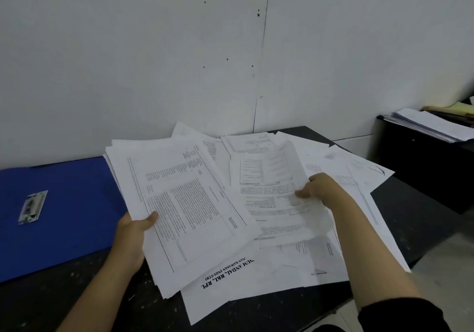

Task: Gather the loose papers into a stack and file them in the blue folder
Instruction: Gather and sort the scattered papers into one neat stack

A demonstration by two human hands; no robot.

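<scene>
A bundle of printed white sheets (184, 203) is lifted above the dark table, and my left hand (133, 234) grips its left edge with the thumb on top. My right hand (318, 189) pinches another printed sheet (272, 195) that overlaps the bundle's right side. More loose papers (359, 177) lie fanned across the table beneath and to the right, one with a bold printed title (225, 272). The blue folder (64, 203) lies shut on the table's left, a small label (32, 207) on its cover.
The dark speckled table (77, 298) butts against a white wall (179, 62). A black cabinet (425, 172) to the right carries another pile of papers (431, 126) and yellow sheets. Pale floor shows at the lower right.
</scene>
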